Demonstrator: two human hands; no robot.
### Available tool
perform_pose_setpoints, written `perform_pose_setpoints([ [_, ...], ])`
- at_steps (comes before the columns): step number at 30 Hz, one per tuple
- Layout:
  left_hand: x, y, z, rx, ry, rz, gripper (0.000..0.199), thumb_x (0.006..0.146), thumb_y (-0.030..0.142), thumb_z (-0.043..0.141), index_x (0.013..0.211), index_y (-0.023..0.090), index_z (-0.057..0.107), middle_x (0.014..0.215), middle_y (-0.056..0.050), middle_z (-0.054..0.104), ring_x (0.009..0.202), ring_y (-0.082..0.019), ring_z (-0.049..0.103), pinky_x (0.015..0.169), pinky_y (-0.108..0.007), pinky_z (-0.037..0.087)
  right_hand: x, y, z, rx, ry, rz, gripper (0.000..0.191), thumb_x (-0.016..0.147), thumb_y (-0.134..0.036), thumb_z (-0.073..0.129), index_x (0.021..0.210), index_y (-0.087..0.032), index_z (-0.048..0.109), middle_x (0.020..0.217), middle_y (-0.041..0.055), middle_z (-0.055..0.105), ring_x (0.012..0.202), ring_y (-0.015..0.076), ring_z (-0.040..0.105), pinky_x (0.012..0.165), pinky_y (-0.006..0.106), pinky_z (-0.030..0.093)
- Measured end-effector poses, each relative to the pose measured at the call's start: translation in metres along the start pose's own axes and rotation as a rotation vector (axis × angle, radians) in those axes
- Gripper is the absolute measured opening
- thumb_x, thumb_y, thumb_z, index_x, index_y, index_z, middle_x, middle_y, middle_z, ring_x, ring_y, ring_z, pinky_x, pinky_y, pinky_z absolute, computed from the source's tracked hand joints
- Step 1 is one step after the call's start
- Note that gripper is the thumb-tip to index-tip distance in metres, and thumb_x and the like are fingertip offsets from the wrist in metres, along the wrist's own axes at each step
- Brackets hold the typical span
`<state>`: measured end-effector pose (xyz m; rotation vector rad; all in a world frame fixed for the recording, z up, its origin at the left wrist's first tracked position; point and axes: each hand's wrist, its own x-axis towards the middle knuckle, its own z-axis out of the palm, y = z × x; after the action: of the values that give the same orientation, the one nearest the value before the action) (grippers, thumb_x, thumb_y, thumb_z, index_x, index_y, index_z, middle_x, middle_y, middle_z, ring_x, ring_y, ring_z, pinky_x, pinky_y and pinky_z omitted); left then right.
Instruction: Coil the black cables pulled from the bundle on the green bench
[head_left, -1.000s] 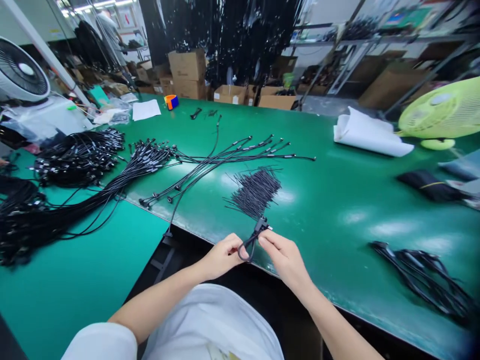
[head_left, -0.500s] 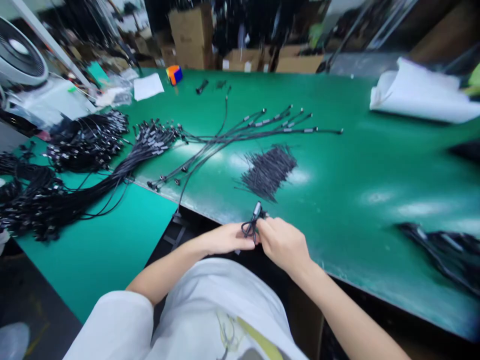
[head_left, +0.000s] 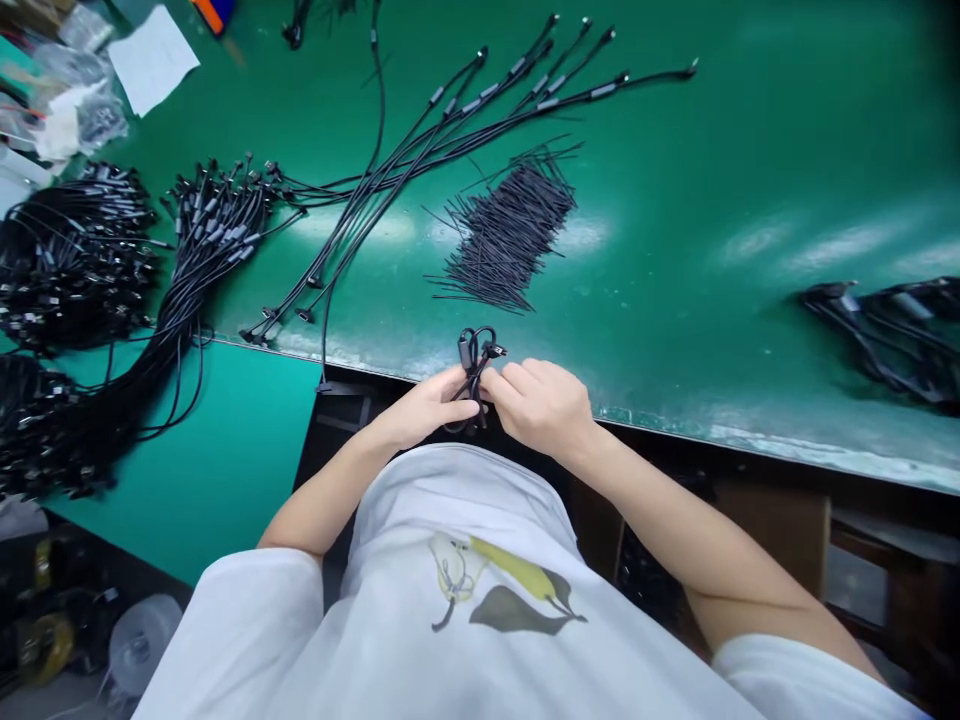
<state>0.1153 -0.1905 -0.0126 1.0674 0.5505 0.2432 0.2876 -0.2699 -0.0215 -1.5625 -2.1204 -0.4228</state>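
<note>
OK, left hand [head_left: 421,408] has its fingers closed round the folded cable [head_left: 472,374], held between both hands; keep the loops even. Thin black strips [head_left: 510,238] lie just beyond the fingers. Right hand [head_left: 547,407] pinches the cable's waist, can't tell if on a strip; snug, no kinks.
</note>
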Motion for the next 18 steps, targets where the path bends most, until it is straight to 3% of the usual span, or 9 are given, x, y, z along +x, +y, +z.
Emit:
perform_pose_setpoints([
  [4,0.005,-0.020,0.004,-0.068,0.032,0.004,0.076,0.081,0.049,0.073,0.145,0.018,0.046,0.103,-0.007,0.068,0.092,-0.018,0.064,0.087,-0.032,0.051,0.000,-0.001,0.003,0.369,-0.018,0.287,0.030,0.099,-0.023,0.043,0.075,-0.019,0.060,0.064,0.0019,0.053,0.063,0.0141,0.045,0.063,0.031,0.033],
  [7,0.008,-0.027,0.012,-0.094,0.027,0.010,0.074,0.084,0.049,0.069,0.145,0.018,0.041,0.085,-0.001,0.061,0.075,-0.013,0.062,0.072,-0.027,0.052,0.002,-0.004,0.005,0.931,-0.072,0.634,0.030,0.099,-0.036,0.045,0.076,-0.019,0.056,0.061,-0.0003,0.054,0.059,0.0132,0.051,0.064,0.029,0.041],
  [10,0.012,-0.031,0.018,-0.031,0.048,0.017,0.073,0.087,0.047,0.064,0.147,0.017,0.035,0.077,0.002,0.054,0.060,-0.010,0.055,0.057,-0.024,0.049,0.003,-0.008,0.012,1.435,-0.155,0.986,0.034,0.093,-0.050,0.048,0.075,-0.022,0.048,0.054,-0.0049,0.044,0.045,0.0129,0.046,0.049,0.028,0.041],
  [12,0.017,-0.034,0.018,0.062,0.075,0.030,0.067,0.091,0.043,0.057,0.148,0.016,0.034,0.073,0.003,0.050,0.056,-0.009,0.050,0.054,-0.023,0.047,0.001,-0.009,0.022,1.446,-0.148,1.058,0.036,0.091,-0.056,0.046,0.080,-0.022,0.050,0.059,-0.0027,0.050,0.052,0.0157,0.054,0.052,0.029,0.048],
  [14,0.024,-0.037,0.016,0.232,0.157,0.113,0.061,0.092,0.036,0.053,0.148,0.017,0.036,0.079,0.001,0.053,0.060,-0.009,0.050,0.063,-0.025,0.051,-0.001,-0.007,0.032,1.243,-0.092,0.987,0.039,0.091,-0.058,0.046,0.093,-0.022,0.058,0.081,0.0048,0.065,0.078,0.0203,0.067,0.071,0.033,0.057],
  [16,0.028,-0.037,0.015,0.427,0.233,0.221,0.069,0.090,0.031,0.057,0.151,0.016,0.031,0.099,-0.006,0.062,0.080,-0.014,0.060,0.082,-0.033,0.055,-0.003,-0.007,0.039,1.028,-0.065,0.877,0.044,0.092,-0.059,0.043,0.107,-0.021,0.060,0.108,0.0102,0.070,0.103,0.0231,0.068,0.089,0.037,0.057],
  [18,0.030,-0.034,0.016,0.591,0.222,0.297,0.089,0.082,0.030,0.067,0.156,0.013,0.022,0.123,-0.016,0.061,0.110,-0.026,0.062,0.103,-0.046,0.049,-0.004,-0.006,0.043,0.900,-0.090,0.794,0.048,0.093,-0.060,0.041,0.115,-0.022,0.059,0.119,0.0114,0.070,0.110,0.0242,0.068,0.093,0.038,0.056],
])
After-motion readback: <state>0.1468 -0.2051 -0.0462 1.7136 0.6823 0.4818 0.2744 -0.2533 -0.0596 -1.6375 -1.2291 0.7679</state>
